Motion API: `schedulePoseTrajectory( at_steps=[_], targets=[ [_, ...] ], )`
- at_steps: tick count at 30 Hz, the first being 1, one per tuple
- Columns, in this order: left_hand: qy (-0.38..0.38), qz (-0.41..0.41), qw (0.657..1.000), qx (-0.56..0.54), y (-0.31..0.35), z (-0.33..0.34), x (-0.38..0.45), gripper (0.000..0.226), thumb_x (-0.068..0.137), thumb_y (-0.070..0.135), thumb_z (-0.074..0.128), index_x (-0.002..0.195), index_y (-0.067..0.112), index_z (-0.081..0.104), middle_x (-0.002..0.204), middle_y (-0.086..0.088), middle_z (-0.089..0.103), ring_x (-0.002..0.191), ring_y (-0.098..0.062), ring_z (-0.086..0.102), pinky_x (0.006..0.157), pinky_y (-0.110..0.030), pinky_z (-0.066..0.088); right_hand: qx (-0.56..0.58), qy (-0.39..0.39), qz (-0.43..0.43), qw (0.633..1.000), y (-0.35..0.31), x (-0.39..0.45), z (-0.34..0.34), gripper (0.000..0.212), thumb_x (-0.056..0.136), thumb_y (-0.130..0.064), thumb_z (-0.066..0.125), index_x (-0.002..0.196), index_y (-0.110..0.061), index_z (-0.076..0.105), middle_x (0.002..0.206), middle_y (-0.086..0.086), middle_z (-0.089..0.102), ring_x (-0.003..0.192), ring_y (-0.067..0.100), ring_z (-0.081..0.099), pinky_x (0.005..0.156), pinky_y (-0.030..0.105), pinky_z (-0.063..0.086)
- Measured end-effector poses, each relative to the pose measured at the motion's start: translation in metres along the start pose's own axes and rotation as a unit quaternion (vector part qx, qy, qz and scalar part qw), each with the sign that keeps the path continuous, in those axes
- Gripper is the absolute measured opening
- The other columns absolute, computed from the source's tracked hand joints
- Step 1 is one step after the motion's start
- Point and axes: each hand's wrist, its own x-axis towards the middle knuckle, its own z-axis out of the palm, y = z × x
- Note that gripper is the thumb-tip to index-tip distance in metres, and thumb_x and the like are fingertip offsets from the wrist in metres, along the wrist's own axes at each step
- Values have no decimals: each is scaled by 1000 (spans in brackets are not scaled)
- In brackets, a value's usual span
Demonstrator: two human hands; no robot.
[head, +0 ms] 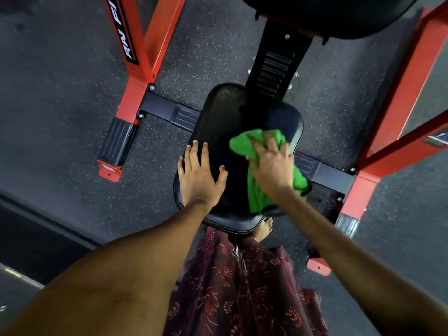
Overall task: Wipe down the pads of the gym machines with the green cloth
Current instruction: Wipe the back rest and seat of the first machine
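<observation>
While both arms reach straight down, the left hand (199,174) lies flat on the black seat pad (225,117), fingers straight and slightly spread. The right hand (271,163) presses one green cloth (242,141) onto the pad's right side — fingers spread over it, cloth bunched beyond the fingertips and trailing under the palm. A second pad (327,13) shows above, within the red frame (145,44).

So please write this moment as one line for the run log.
step: wiping seat pad | right hand: presses green cloth on pad | left hand: flat on pad, steadying | upper pad: untouched
</observation>
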Motion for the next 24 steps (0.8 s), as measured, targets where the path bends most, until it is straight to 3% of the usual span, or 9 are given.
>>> schedulePoseTrajectory(
  at_steps=[4, 10, 13, 19, 22, 24],
  targets=[
    [-4, 4, 1000, 4, -1, 0, 0, 82, 79, 55, 21, 148, 12, 30, 155, -12, 24, 145, -28, 17, 116, -44, 12, 9, -11, -76, 997, -6, -31, 6, 52, 95, -38, 50, 144, -32, 36, 152, 1, 28, 124, 35, 34, 96, 49, 41],
    [2, -2, 1000, 0, 1, 0, 0, 79, 80, 52, 20, 147, 12, 31, 156, -11, 24, 145, -26, 16, 117, -43, 10, 18, 21, 46, 999, 29, 88, -10, 50, 95, -34, 52, 142, -26, 39, 147, 4, 34, 128, 37, 32, 99, 50, 39],
    [4, -3, 1000, -1, 0, 0, 0, 80, 80, 53, 19, 148, 13, 31, 156, -11, 24, 145, -26, 17, 117, -43, 11, 17, 23, 66, 997, 24, 105, -11, 50, 94, -34, 53, 142, -26, 39, 146, 3, 34, 132, 36, 29, 101, 51, 38],
    [5, -4, 1000, 0, 1, 0, 0, 79, 80, 52, 22, 147, 12, 33, 154, -12, 27, 144, -27, 20, 116, -45, 14, 27, 39, -32, 998, 4, -6, 9, 50, 91, -33, 57, 139, -29, 44, 145, 3, 38, 124, 36, 37, 95, 49, 41],
    [10, -2, 1000, -6, 1, 0, 0, 77, 80, 51, 25, 145, 12, 35, 154, -12, 28, 143, -28, 22, 115, -46, 15, 44, 78, -34, 995, 7, -62, 23, 55, 83, -28, 68, 135, -28, 51, 140, 5, 46, 110, 37, 47, 84, 50, 46],
    [12, 0, 1000, -5, 0, 0, 0, 76, 80, 51, 26, 145, 11, 36, 153, -13, 29, 143, -29, 23, 115, -47, 16, 40, 77, -26, 996, 26, -55, 20, 55, 86, -28, 66, 138, -25, 48, 142, 7, 43, 111, 39, 45, 84, 51, 48]
  ],
)
